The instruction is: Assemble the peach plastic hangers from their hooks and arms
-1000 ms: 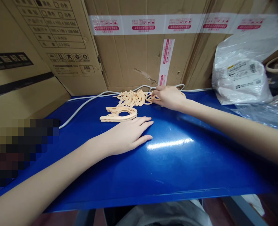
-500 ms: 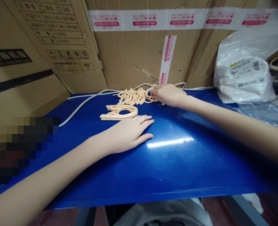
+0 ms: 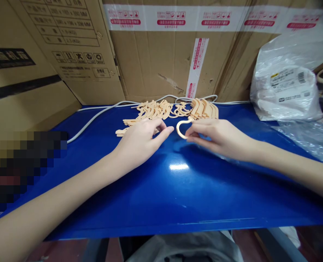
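Note:
My right hand (image 3: 218, 136) pinches a small peach plastic hook (image 3: 181, 128) just above the blue table top (image 3: 177, 189). My left hand (image 3: 142, 140) lies right beside it with the fingers stretched toward the hook; it rests over peach hanger arms (image 3: 124, 127) lying flat, and holds nothing. Behind the hands lies a loose heap of peach hooks (image 3: 156, 109), and to its right a neat row of peach pieces (image 3: 203, 109) near the back edge.
Cardboard boxes (image 3: 164, 54) wall in the back and left of the table. A white cable (image 3: 95, 116) runs along the back edge. A clear plastic bag with labels (image 3: 284, 91) sits at the right, with more plastic film (image 3: 308, 134) below it.
My right hand has left the heap at the back and come toward me with one hook. My left hand has lifted off the table and shifted up over the hanger arms.

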Available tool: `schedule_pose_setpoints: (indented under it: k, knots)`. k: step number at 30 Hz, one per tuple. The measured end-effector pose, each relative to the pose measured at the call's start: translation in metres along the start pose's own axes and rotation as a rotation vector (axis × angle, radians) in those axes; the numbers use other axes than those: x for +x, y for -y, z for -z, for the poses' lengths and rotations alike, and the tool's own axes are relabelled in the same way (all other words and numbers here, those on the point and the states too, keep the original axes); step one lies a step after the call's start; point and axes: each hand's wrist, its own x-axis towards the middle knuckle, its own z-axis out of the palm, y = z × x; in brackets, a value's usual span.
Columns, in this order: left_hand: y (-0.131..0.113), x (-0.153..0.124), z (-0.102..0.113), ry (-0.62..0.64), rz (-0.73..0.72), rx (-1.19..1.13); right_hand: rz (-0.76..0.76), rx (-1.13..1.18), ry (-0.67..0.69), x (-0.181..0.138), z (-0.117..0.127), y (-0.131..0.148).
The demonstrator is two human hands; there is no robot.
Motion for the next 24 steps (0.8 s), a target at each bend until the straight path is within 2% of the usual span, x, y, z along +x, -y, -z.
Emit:
schedule_pose_setpoints:
  k: [4, 9, 14, 18, 21, 24]
  knots:
    - [-0.001, 0.001, -0.006, 0.117, 0.028, -0.176, 0.045, 0.061, -0.016, -0.009, -0.009, 0.018]
    - [-0.003, 0.000, -0.013, 0.182, 0.073, -0.319, 0.195, -0.066, -0.112, -0.011, -0.015, 0.022]
    - [-0.003, -0.002, -0.011, 0.168, 0.023, -0.267, 0.099, -0.205, -0.235, -0.013, -0.014, 0.016]
    - [-0.003, -0.003, -0.012, 0.180, 0.002, -0.275, 0.146, -0.289, -0.160, -0.012, -0.013, 0.014]
    - [-0.003, -0.003, -0.013, 0.170, -0.023, -0.322, 0.086, -0.161, -0.122, -0.010, -0.012, 0.005]
    - [-0.005, -0.004, -0.014, 0.074, -0.031, -0.309, -0.110, 0.057, -0.192, -0.009, -0.007, -0.016]
